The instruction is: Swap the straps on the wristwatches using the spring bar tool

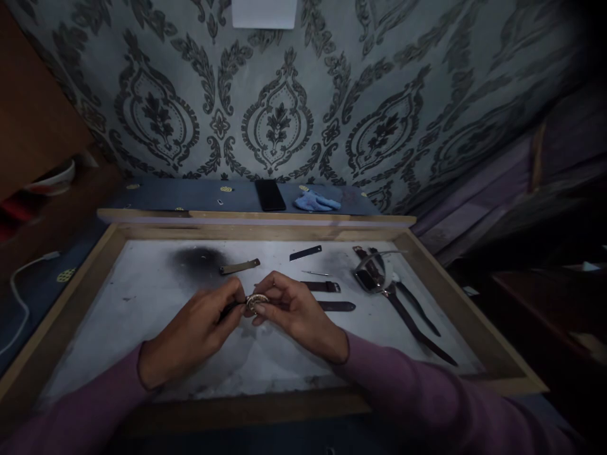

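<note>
A round metal watch case (257, 304) is held up over the white board, near its middle. My right hand (298, 311) pinches the case between thumb and fingers from the right. From the left, my left hand (202, 325) is closed on a small dark piece at the case's edge, too hidden to make out. Just behind my right hand lie a dark strap with a buckle (327, 286) and a dark strap with a pointed end (339, 306), both partly covered by that hand. A thin metal tool (316, 273) rests behind them.
A tan-handled tool (240, 266) and a dark blade (306, 253) lie toward the back. Watches with straps (372, 275) and dark-handled pliers (420, 309) lie right. A raised wooden frame (265, 232) surrounds the board; beyond are a phone (270, 195) and blue cloth (317, 201).
</note>
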`<state>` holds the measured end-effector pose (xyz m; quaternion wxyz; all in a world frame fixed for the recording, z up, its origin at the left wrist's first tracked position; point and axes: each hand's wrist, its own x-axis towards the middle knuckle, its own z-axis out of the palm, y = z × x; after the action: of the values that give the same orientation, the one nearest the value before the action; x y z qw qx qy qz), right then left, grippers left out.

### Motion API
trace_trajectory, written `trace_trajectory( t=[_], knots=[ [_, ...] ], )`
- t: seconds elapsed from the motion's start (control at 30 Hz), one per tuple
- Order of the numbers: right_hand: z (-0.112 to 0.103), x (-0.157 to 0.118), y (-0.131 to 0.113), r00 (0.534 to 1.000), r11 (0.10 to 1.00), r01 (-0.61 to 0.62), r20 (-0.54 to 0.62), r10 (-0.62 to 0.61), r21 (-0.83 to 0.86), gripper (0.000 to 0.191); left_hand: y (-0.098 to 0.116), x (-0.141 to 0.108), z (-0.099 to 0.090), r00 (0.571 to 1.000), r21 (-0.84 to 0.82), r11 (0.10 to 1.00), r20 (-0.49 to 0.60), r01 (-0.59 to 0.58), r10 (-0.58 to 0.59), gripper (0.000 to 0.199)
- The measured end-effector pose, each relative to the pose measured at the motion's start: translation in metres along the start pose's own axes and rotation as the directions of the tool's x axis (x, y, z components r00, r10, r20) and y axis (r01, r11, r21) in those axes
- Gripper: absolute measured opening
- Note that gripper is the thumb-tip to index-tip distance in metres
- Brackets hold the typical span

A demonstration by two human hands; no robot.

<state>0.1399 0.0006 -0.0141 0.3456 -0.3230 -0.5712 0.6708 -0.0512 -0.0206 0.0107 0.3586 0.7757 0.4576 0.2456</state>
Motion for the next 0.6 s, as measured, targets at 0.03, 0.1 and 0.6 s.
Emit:
trace_trajectory(
  t=[0.03, 0.1, 0.6],
  knots=[
    [-0.0003, 0.0009, -0.0003, 1.0, 0.999, -0.009, -0.003, 0.009, 0.036, 0.031, 0.0, 0.0005, -0.0011, 1.0, -0.013, 1.0, 0.005, 0.01, -0.01, 0.012],
    [-0.0013, 0.0028, -0.0012, 1.0, 0.994, -0.029, -0.005, 0.029, 0.102, 0.033, -0.001, 0.001, -0.0031, 0.999, -0.038, 0.999, 0.014, 0.029, -0.029, 0.013],
    [0.0011, 0.0, -0.0032, 0.993, 0.988, -0.116, 0.02, 0.114, 0.102, 0.038, -0.0029, 0.0052, 0.0032, 0.978, -0.276, 0.953, 0.192, 0.128, -0.076, 0.019]
  ],
)
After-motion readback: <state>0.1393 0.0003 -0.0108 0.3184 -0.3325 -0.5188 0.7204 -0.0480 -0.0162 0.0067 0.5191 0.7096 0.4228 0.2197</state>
